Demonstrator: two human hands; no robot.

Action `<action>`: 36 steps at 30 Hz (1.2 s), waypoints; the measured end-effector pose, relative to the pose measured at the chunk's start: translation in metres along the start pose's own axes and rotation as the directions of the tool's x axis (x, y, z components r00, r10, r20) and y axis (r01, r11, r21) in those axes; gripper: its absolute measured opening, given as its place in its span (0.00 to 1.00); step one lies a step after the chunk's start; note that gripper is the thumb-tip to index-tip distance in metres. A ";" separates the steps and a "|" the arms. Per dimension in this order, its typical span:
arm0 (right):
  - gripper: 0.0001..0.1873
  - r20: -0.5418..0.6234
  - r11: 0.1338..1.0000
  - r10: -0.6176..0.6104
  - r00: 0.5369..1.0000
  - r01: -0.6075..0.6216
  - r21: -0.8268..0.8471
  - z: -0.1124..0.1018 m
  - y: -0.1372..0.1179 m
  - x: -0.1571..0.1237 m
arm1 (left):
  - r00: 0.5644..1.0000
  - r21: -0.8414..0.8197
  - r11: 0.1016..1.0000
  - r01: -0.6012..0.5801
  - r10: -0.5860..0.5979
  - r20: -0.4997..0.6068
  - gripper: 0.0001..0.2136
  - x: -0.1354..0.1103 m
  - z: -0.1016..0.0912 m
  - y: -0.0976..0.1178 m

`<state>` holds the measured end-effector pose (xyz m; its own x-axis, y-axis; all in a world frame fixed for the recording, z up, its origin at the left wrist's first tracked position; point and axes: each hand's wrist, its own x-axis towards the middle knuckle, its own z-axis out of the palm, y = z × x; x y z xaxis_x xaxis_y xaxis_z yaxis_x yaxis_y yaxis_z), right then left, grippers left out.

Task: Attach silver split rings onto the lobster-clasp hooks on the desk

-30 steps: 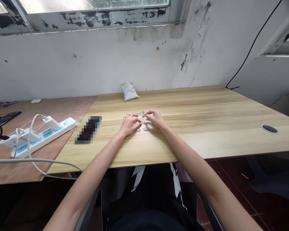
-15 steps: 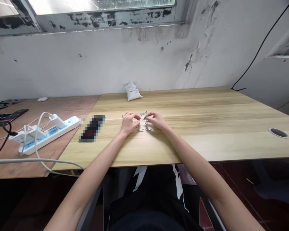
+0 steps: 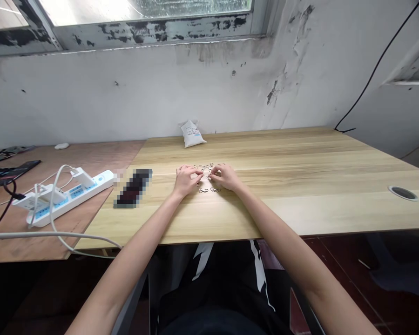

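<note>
Several small silver swivel clasps lie in a cluster on the wooden table, among them a front-left clasp (image 3: pixel 203 190) and a front-right clasp (image 3: pixel 215 189). On the left of the cluster, my left hand (image 3: pixel 187 180) rests with thumb and forefinger brought together; whatever sits between those tips is too small to make out. A bit of metal (image 3: pixel 197 184) shows beneath its palm. From the other side my right hand (image 3: pixel 226 177) pinches a metal clasp (image 3: pixel 208 176) at its fingertips, low over the tabletop. More clasps show at the back, just beyond both hands' fingertips.
A white plastic packet (image 3: pixel 192 134) stands at the back by the wall. To the left are a blurred-out phone-like slab (image 3: pixel 133 188) and a white power strip (image 3: pixel 71 197) with plugs and cables. A round cable hole (image 3: pixel 403 192) is at the right.
My right fingertips have come slightly down and toward me, bringing a clasp lower. My left hand stays nearly in place, its fingers a little more lowered.
</note>
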<state>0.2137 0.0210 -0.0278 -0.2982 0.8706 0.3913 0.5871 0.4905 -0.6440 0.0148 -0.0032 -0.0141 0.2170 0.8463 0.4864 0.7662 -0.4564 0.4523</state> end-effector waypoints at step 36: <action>0.09 0.085 0.988 -0.114 0.990 0.105 0.111 -0.001 -0.010 -0.004 | 0.997 0.058 0.998 -0.029 0.025 0.067 0.05 -0.004 0.002 0.000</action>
<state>0.2094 0.0128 -0.0223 -0.4260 0.8088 0.4053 0.4658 0.5802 -0.6681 0.0153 -0.0058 -0.0179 0.2762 0.8514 0.4460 0.7933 -0.4639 0.3943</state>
